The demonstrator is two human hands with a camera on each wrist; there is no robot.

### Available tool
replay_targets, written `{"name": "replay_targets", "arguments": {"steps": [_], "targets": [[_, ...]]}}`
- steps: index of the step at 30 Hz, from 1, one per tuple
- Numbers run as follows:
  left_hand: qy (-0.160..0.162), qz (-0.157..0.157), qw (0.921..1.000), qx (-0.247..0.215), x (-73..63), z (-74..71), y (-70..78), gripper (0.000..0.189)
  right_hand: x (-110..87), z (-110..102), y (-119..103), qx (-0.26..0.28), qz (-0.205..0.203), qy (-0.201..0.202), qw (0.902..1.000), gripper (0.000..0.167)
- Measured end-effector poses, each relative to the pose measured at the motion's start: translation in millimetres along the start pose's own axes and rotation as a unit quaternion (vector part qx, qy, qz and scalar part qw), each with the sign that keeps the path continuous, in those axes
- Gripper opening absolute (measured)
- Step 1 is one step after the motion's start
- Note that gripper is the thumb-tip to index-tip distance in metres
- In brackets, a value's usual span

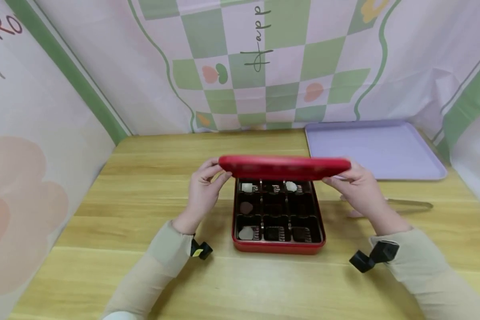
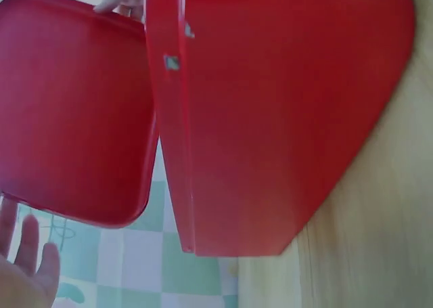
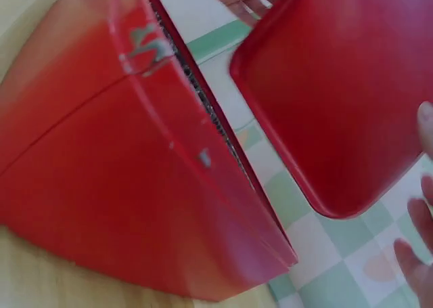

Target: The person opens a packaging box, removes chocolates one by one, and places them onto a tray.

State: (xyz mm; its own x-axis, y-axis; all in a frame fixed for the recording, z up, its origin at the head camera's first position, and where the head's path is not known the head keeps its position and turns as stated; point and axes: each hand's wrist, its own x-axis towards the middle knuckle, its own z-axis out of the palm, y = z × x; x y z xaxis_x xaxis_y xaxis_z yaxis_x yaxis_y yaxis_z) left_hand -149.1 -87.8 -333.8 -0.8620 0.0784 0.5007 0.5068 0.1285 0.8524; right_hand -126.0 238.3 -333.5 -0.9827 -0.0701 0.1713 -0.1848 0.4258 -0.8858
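A red lid (image 1: 284, 167) is raised and tilted over the back part of a red tin box (image 1: 279, 247). My left hand (image 1: 203, 195) pinches the lid's left edge, and my right hand (image 1: 360, 191) grips its right edge. Inside the box sits a black divided insert holding white pieces, such as one at the front left (image 1: 246, 233), a brown piece (image 1: 246, 207), and dark pieces in the front row. The lid hides the insert's far edge. In both wrist views the box's red side (image 2: 284, 118) looms close, with the lid's smooth inner face (image 3: 352, 98) beyond it.
A lilac tray (image 1: 376, 151) lies at the back right of the wooden table (image 1: 152, 178). Partly behind my right hand is a thin metal utensil (image 1: 410, 204) with a pink part near it. Patterned cloth hangs behind and on both sides.
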Motion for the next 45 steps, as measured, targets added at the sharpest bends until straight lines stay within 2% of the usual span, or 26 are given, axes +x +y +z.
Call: {"name": "replay_targets", "arguments": {"steps": [2, 4, 7, 10, 13, 17, 19, 22, 24, 27, 33, 39, 43, 45], "targets": [[0.005, -0.025, 0.9993, -0.026, 2.2, 0.5, -0.9, 0.018, 2.6, 1, 2, 0.023, -0.028, 0.013, 0.9993, 0.023], [0.009, -0.047, 0.9971, -0.059, 5.4, 0.8, -2.7, 0.02, 6.8, 2, 2, 0.049, -0.031, 0.015, 0.9982, 0.028], [0.009, -0.075, 0.9934, -0.087, 10.8, 1.3, -4.2, 0.023, 13.5, 2, 0, 0.061, -0.018, 0.018, 0.9978, 0.033], [0.002, -0.108, 0.9881, -0.11, 16.6, 2.0, -5.4, 0.027, 20.2, 4, -2, 0.115, -0.024, 0.019, 0.9929, 0.043], [0.005, -0.165, 0.9778, -0.129, 25.5, 3.0, -8.5, 0.028, 27.5, 6, -4, 0.204, -0.024, 0.006, 0.9786, 0.053], [0.018, -0.25, 0.9549, -0.158, 42.0, 5.2, -14.0, 0.031, 39.8, 8, -3, 0.286, 0.02, -0.022, 0.9577, 0.065], [0.017, -0.283, 0.9447, -0.165, 49.4, 6.0, -15.5, 0.032, 46.3, 8, -1, 0.322, 0.047, -0.037, 0.9447, 0.065], [0.005, -0.321, 0.931, -0.173, 58.1, 6.5, -18.1, 0.034, 55.3, 6, 3, 0.378, 0.085, -0.054, 0.9204, 0.063], [-0.007, -0.34, 0.9239, -0.176, 62.4, 6.6, -20.2, 0.035, 60.0, 4, 5, 0.391, 0.104, -0.067, 0.9122, 0.064], [-0.027, -0.355, 0.9166, -0.181, 67.1, 6.1, -23.0, 0.036, 66.8, 0, 6, 0.377, 0.126, -0.086, 0.9137, 0.071], [-0.052, -0.356, 0.9128, -0.193, 77.3, 6.8, -28.3, 0.038, 82.7, -8, 4, 0.334, 0.159, -0.111, 0.9223, 0.075], [-0.024, -0.378, 0.9026, -0.205, 91.8, 14.1, -36.3, 0.038, 95.9, -15, 7, 0.258, 0.18, -0.153, 0.937, 0.071], [-0.009, -0.386, 0.8981, -0.211, 99.8, 17.2, -44.6, 0.039, 104.4, -15, 11, 0.241, 0.193, -0.168, 0.9362, 0.071], [-0.009, -0.384, 0.899, -0.211, 103.0, 18.0, -49.4, 0.039, 108.8, -14, 13, 0.236, 0.197, -0.168, 0.9367, 0.072]]}}
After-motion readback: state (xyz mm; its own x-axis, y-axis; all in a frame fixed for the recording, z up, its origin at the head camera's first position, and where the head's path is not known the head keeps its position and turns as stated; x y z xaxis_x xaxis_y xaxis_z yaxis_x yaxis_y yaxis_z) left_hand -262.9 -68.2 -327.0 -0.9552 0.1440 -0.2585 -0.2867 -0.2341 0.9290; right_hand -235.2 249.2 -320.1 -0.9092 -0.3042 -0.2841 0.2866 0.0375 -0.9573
